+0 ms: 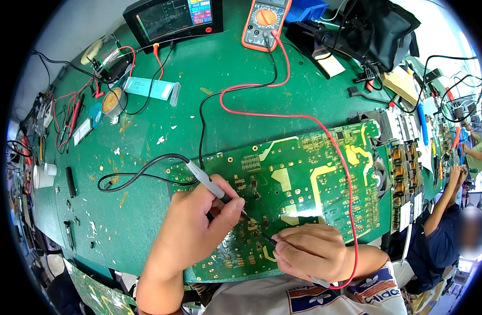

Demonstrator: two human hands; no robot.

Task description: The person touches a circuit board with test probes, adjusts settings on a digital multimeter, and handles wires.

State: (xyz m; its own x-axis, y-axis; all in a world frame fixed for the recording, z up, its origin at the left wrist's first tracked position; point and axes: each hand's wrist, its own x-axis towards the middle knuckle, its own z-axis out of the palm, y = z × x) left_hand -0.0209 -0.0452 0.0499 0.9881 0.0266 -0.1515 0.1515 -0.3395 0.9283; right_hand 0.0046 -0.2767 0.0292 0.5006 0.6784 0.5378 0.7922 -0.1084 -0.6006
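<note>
A large green circuit board [296, 160] lies before me, with yellow-gold traces and many soldered parts. My left hand [191, 223] pinches a grey-and-black test probe [212, 184], its cable black, with the tip slanting down to the board's lower middle. Closed around a second test probe [269, 240] is my right hand [311, 252]; a red lead [351, 210] runs from this probe's rear end. Its tip points left onto the board, close to the other tip. Whether either tip touches metal, I cannot tell. Both leads come from an orange-and-grey multimeter [264, 26] at the far side.
A black instrument with a lit screen [170, 21] stands at the back. A round tin [113, 102] and a light-blue strip [151, 88] sit at left. Coils and heat sinks [403, 163] border the board's right. Another person [443, 226] works beyond; a black bag [385, 34] lies back right.
</note>
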